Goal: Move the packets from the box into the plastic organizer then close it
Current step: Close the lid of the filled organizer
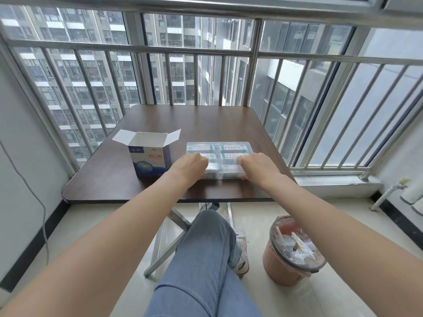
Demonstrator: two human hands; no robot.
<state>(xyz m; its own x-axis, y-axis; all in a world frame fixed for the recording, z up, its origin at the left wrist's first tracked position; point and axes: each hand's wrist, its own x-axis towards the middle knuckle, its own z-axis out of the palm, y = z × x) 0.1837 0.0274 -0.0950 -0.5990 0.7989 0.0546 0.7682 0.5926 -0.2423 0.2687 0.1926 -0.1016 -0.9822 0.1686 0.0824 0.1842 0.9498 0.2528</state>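
Both hands sit on the near half of the clear plastic organizer (218,157). The left hand (191,164) rests on its near-left part, knuckles up and fingers curled down onto the lid; the right hand (257,164) rests on its near-right part in the same way, with a fingertip showing at the organizer's near edge. Whether the fingers only press on the lid or hook round the rim cannot be made out.

Between the two hands and just beyond them, the lid lies flat over the organizer, and green-and-white packets (233,147) show through it in separate compartments.

Just to the left of the left hand, close beside the organizer, stands the blue-and-white cardboard box (151,162), upright, its top flaps (174,135) spread open to both sides. Its inside is not visible from here.

Organizer and box stand on a dark brown wooden table (194,120). Beyond the table, a metal railing (137,48) runs across a window with tower blocks behind. Below the right forearm, on the tiled floor, is a brown waste bin (290,252) lined with a plastic bag and holding paper scraps. Crossed legs in blue jeans (201,259) show under the table's near edge.
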